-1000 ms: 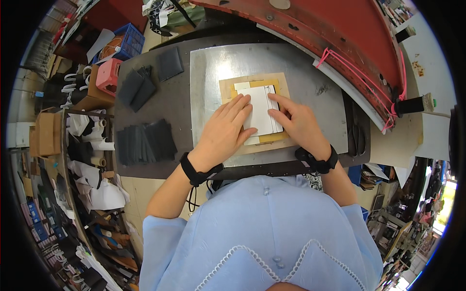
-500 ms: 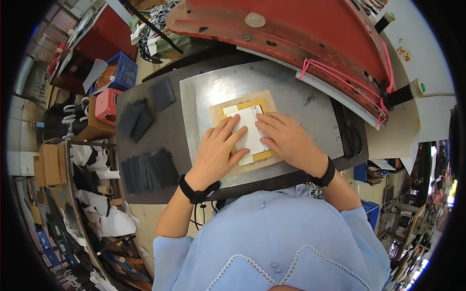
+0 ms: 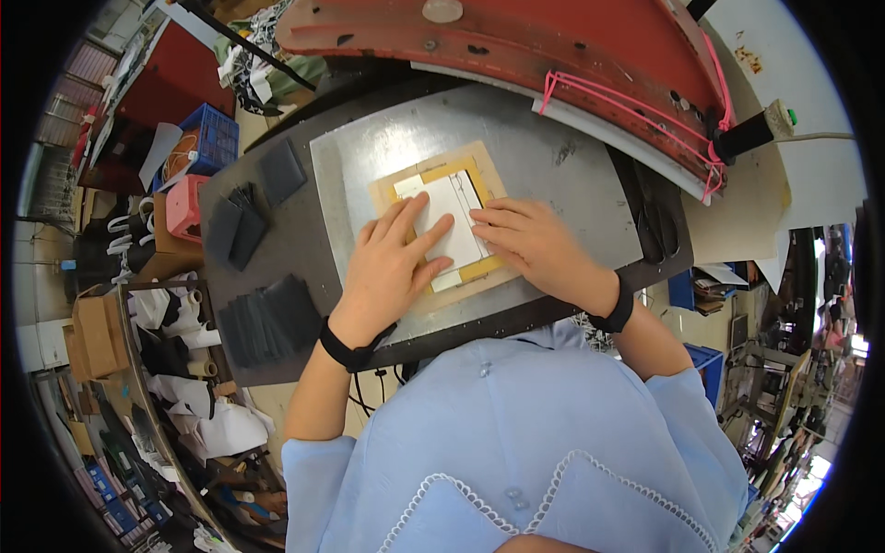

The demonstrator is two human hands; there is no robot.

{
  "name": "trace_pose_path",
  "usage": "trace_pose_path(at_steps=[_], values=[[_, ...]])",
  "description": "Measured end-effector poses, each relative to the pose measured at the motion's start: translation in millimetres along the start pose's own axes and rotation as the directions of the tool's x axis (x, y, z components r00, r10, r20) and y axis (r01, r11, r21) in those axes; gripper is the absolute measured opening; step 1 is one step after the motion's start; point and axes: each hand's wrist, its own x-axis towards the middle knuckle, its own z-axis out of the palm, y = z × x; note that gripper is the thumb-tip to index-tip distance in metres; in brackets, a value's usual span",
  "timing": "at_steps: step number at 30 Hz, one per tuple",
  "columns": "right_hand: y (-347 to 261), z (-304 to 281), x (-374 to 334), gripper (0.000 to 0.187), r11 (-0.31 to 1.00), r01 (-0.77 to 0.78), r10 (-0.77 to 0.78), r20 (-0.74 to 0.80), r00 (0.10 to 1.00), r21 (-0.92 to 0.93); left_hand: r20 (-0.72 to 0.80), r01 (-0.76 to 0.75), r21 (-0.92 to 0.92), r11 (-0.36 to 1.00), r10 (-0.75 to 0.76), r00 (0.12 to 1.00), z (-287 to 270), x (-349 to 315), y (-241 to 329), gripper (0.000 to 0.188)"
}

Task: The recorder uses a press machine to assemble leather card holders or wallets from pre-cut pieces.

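Observation:
A white rectangular sheet [image 3: 450, 214] with dark lines along its right side lies on a yellow frame-like layer [image 3: 481, 267]. Beneath that is a larger tan board [image 3: 381, 195], resting on a shiny metal plate [image 3: 595, 217]. My left hand [image 3: 387, 263] is spread flat over the sheet's left side, its fingertips on the white surface. From the right, my right hand [image 3: 546, 247] reaches in with fingers stretched out, the tips at the sheet's right edge. Neither hand grips anything. My palms hide the near corners in part.
Stacks of thin dark sheets [image 3: 269, 323] lie on the dark table at the left, with more dark pieces [image 3: 237, 226] behind. A large red machine part [image 3: 516, 37] overhangs the far side, pink cord [image 3: 636, 120] tied on it. Scissor-like black handles [image 3: 656, 230] lie at the right.
The whole view has shifted, so the table sits further left and up. My right hand has drawn slightly nearer and right, baring more of the sheet's right edge. The left hand stays on the sheet.

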Motion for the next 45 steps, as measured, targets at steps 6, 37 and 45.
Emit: trace_pose_path(at_steps=[6, 37, 45], values=[[-19.2, -11.0, -14.0, 0.035, 0.987, 0.054, -0.047, 0.048, 0.998, -0.151, 0.016, 0.001, 0.012, 1.000, -0.001, 1.000, -1.7, 3.2, 3.4, 0.049], [148.5, -199.1, -74.5, 0.042, 0.745, -0.120, 0.658, -0.694, 0.294, 0.656, -0.319, 0.260, -0.369, 0.892, -0.385, 0.866, -35.1, -71.7, 10.1, 0.027], [159.8, -198.4, -77.3, 0.042, 0.777, -0.111, 0.621, -0.725, 0.297, 0.620, -0.114, 0.155, -0.534, 0.831, -0.252, 0.961, -26.8, -97.9, 44.6, 0.017]])
